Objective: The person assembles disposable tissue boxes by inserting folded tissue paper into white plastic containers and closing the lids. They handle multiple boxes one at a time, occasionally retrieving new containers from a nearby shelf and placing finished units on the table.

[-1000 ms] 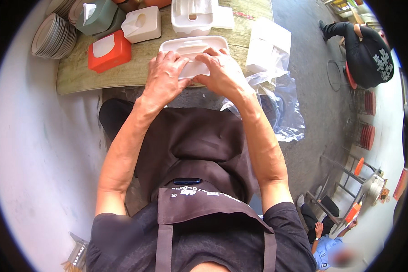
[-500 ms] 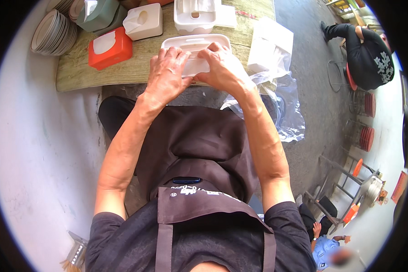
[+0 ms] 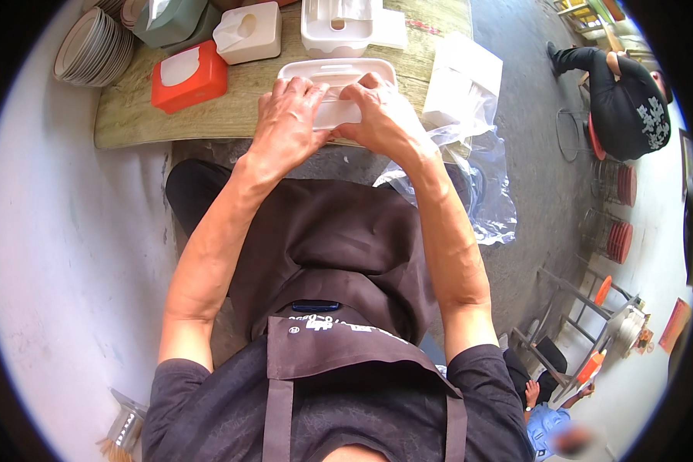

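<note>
Both my hands are on a white plastic tissue box [image 3: 337, 68] with rounded corners, at the near edge of the table. My left hand [image 3: 289, 115] has its fingers curled over the box's left part. From the other side my right hand [image 3: 383, 114] bends its fingers in, the thumb low on the near side. White tissue seems to lie inside the box between the hands. The fingertips partly hide what they press on there.
On the wooden table [image 3: 138, 127] stand an orange tissue box [image 3: 200, 88], a cream tissue box [image 3: 254, 46], another white box [image 3: 335, 38] and stacked plates [image 3: 92, 50]. At right lie a white tissue pack [image 3: 454, 85] and clear plastic bag [image 3: 493, 185]. Two people sit farther right.
My hands keep nearly the same grip on the white box. The whole view has shifted slightly. At lower right, the seated person's hand has moved a little.
</note>
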Demonstrator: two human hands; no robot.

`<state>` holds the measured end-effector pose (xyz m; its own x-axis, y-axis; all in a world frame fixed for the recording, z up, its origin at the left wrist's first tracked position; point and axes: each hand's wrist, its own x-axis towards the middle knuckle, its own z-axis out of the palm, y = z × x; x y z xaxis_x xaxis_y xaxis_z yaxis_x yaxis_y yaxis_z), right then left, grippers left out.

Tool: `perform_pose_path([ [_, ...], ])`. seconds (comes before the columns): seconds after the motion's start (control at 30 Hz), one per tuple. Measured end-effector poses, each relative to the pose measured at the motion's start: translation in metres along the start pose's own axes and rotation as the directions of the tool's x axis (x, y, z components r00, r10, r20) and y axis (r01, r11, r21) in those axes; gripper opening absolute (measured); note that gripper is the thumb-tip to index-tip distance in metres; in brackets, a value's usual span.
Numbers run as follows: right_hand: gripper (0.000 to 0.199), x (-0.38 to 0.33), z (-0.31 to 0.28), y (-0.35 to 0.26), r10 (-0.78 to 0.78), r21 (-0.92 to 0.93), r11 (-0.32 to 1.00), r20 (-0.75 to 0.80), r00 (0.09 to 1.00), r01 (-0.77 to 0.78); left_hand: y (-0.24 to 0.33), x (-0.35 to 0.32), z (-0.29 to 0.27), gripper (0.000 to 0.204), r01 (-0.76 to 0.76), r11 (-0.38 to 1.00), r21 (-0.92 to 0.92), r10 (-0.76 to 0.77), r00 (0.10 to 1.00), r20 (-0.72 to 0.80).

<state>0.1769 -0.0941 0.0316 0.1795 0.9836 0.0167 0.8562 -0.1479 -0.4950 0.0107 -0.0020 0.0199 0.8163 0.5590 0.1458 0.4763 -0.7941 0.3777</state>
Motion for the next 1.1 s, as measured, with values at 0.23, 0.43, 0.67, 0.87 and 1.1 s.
perform_pose_path([
  [0.23, 0.055, -0.003, 0.001, 0.002, -0.022, 0.029, 0.999, -0.037, 0.999, 0.023, -0.003, 0.000, 0.001, 0.059, -0.043, 0.999, 0.002, 0.043, 0.999, 0.028],
  [0.43, 0.055, -0.001, 0.002, 0.002, -0.025, 0.020, 0.999, -0.031, 0.999, 0.026, 0.000, 0.001, 0.000, 0.053, -0.022, 1.000, 0.000, 0.022, 0.999, 0.032],
  [0.67, 0.051, -0.003, 0.002, 0.006, -0.043, 0.067, 0.997, -0.069, 0.997, 0.048, 0.000, 0.002, -0.005, 0.051, -0.005, 1.000, -0.016, 0.006, 0.998, 0.064],
  [0.87, 0.037, 0.002, 0.004, 0.014, 0.044, 0.203, 0.979, -0.117, 0.992, -0.019, 0.004, 0.004, -0.008, 0.051, 0.022, 1.000, -0.014, -0.021, 0.995, 0.101],
  [1.1, 0.029, 0.003, 0.006, 0.008, 0.018, 0.062, 0.998, -0.079, 0.997, -0.013, 0.003, 0.002, -0.006, 0.052, -0.004, 1.000, -0.013, 0.005, 0.998, 0.063],
])
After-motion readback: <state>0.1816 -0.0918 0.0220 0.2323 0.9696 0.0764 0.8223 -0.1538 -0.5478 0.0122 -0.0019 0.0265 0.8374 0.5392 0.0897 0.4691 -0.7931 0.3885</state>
